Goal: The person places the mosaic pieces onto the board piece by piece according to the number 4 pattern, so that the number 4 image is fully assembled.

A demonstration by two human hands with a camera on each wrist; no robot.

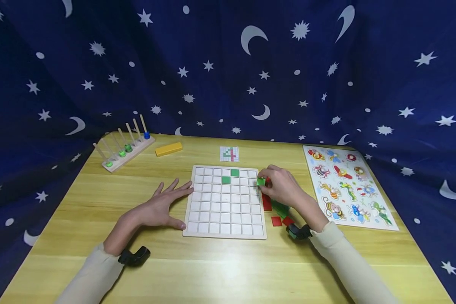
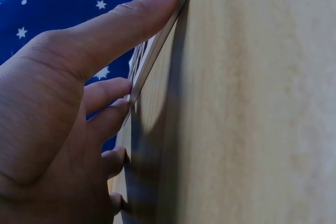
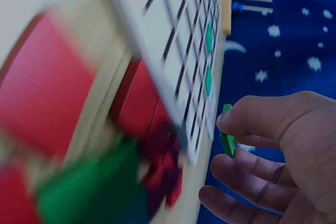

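Tabletop (image 1: 220,270): wooden, backed by a star-printed cloth (image 1: 228,63). An animal puzzle sheet (image 1: 347,188) lies at the right edge, a peg rack (image 1: 126,147) at the far left. Grid board (image 1: 225,200): centred, two green tiles already seated in its upper rows. Left hand (image 1: 163,207): flat, fingers straight and spread, thumb and fingertips against the board's left edge, apparently to steady it. Right hand (image 1: 283,185): at the board's upper right corner, thumb and forefinger pinching a green tile (image 1: 261,181) just above the rim. Loose red and green tiles (image 1: 276,213) lie beneath that wrist, presumably as stock.
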